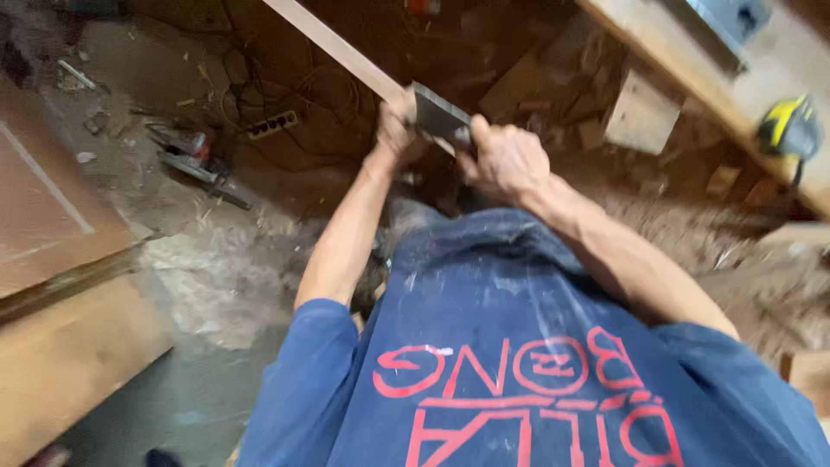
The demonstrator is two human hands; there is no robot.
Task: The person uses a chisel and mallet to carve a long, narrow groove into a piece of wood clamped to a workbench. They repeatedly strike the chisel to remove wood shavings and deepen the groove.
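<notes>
A long wooden strip [346, 54] runs from the upper frame down to chest height, where a dark metal tool [441, 117], seemingly a flat blade or block, lies across it. The right hand [508, 160] wraps closed fingers over the tool's near end, apparently pressing it onto the wood; the left hand [396, 130] clasps strip and tool from the other side, likely steadying both. The strip's lower end is hidden behind the hands. On the littered floor [216, 251] lies a power saw [194, 156], blurred; a yellow tool [788, 125] rests on the bench [657, 35], right.
</notes>
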